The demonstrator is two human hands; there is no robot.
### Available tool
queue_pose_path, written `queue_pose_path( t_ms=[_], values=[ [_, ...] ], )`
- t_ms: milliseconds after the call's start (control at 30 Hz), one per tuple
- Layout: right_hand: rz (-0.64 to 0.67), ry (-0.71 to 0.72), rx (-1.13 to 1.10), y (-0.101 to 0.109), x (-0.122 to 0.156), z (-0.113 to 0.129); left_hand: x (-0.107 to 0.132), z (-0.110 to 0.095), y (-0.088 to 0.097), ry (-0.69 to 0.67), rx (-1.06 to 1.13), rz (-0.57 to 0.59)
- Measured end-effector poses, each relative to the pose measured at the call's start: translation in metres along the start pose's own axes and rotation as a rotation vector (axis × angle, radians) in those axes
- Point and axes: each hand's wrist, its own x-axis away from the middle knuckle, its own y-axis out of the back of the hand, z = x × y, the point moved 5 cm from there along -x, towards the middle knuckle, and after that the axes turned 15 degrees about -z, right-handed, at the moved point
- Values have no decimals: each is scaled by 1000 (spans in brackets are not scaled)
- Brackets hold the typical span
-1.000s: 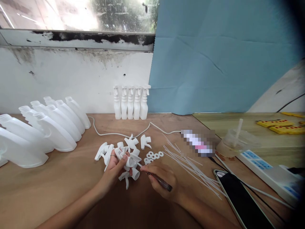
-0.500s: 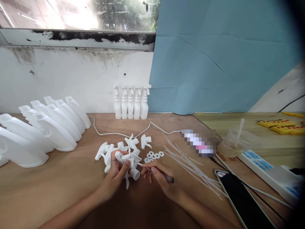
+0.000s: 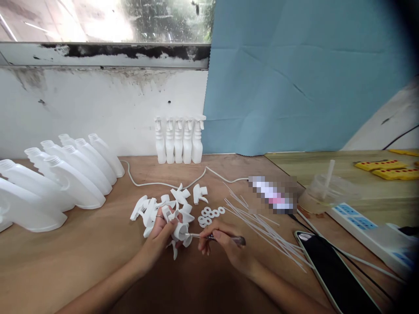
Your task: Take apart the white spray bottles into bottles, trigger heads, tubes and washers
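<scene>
My left hand (image 3: 161, 230) is closed around a white trigger spray head (image 3: 180, 230), its round collar turned toward the right. Another white piece shows just below that collar, and I cannot tell whether it is held too. In my right hand (image 3: 224, 242) is a thin metal-shafted tool with a dark handle (image 3: 238, 240), perhaps a screwdriver. Its tip reaches the collar's opening; the exact contact is too small to make out. Several loose spray heads (image 3: 141, 207) lie in a pile behind my left hand. White ring washers (image 3: 207, 213) lie beyond my right fingers.
Empty white bottles (image 3: 77, 183) stand at the left, and several bottles with spray heads (image 3: 178, 141) line the wall. Thin white tubes (image 3: 258, 226), a phone (image 3: 334, 270), a power strip (image 3: 356, 222) and a clear cup (image 3: 322, 192) are at the right. A white cable (image 3: 153, 184) crosses behind.
The spray head in my left hand has turned so its collar faces right. My right hand has moved slightly right and down with the tool, which now lies more level.
</scene>
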Motion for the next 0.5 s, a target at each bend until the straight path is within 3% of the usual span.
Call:
queue_pose_path(
  t_ms=[133,233,333,500],
  values=[
    [2,337,322,1,2,11,-4,3,2,-26,17,-35],
    [60,437,421,-4,6,10,-4,4,4,-39,12,-48],
    [40,376,386,-5,6,8,-3,3,5,-44,-17,-43],
    [-1,32,92,4,2,2,4,1,-6,39,-108,42]
  ],
)
